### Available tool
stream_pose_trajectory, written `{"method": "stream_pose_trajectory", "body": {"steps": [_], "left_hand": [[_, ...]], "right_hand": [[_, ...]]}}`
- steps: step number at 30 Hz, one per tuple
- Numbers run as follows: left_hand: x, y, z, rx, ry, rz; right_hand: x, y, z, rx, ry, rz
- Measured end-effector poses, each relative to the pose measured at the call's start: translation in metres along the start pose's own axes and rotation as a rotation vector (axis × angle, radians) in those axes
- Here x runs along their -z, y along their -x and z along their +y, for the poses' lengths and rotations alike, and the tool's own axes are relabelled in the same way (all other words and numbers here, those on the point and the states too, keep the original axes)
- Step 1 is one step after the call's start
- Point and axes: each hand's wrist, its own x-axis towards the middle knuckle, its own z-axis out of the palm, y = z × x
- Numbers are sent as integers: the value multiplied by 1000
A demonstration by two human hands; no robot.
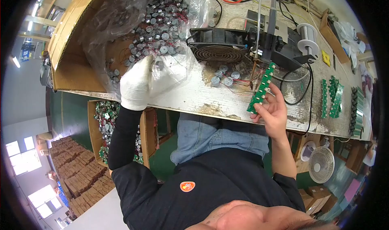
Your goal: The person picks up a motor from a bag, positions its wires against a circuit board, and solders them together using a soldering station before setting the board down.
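Observation:
My bare right hand (273, 112) grips a long green circuit board strip (264, 86) near its lower end, thumb on top. The strip slants up toward a soldering machine (279, 43), with small pale parts along it. On the left, my white-gloved left hand (137, 83) is at the near edge of a heap of small round metal motors (162, 37) with thin red wires. Its fingers are pressed together; whatever they hold is hidden. The heap lies in a clear plastic bag (121, 11). Several more wired motors (227, 81) lie on the worktable (190, 98) between my hands.
A black fan (216, 45) stands beside the soldering machine, with a solder wire spool (307, 37) to its right. More green board strips (335, 100) lie at the right. Black cables (311, 96) trail over the table edge. Below left, a carton (94, 128) holds wired boards.

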Motion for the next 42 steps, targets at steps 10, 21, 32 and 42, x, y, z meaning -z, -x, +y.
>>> {"method": "stream_pose_trajectory", "body": {"steps": [10,21,32,42], "left_hand": [[-11,6,89,643,1075,-2],[-37,13,168,654,1252,-159],[-36,-4,194,863,1562,-404],[-52,-7,188,817,1627,-431]], "right_hand": [[4,3,0,-24,-33,3],[1,3,-3,-42,-46,-3],[-1,2,-1,10,-94,-50],[-2,-1,-1,39,-155,-32]]}}
